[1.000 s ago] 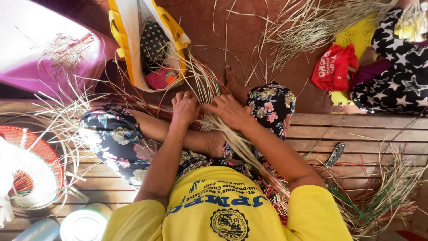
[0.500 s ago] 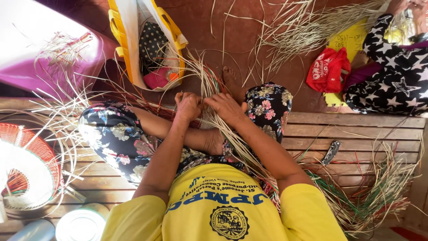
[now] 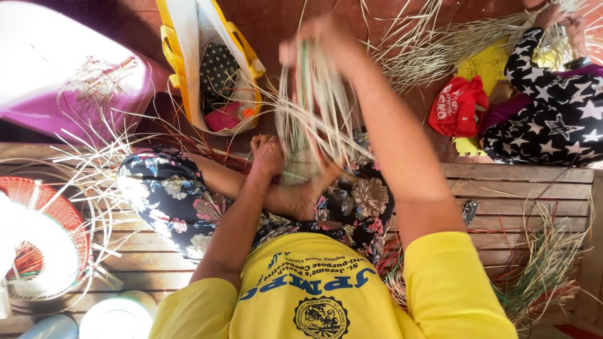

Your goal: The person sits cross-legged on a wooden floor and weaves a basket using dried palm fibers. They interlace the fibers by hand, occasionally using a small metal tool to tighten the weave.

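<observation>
Head view shows the right hand raised, fingers pinched on the tops of a bundle of pale straw strands, while the left hand grips the small woven base over the lap. Pulled unevenly, strands could snap or slip loose from the weave. Loose straw litters the wooden bench, and a yellow bag crowds the front.

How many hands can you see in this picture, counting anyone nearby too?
3. The left hand rests low at the woven piece by the knee. The right hand is raised, gripping the straw strands. Another person's hand shows top right; more may be hidden.
</observation>
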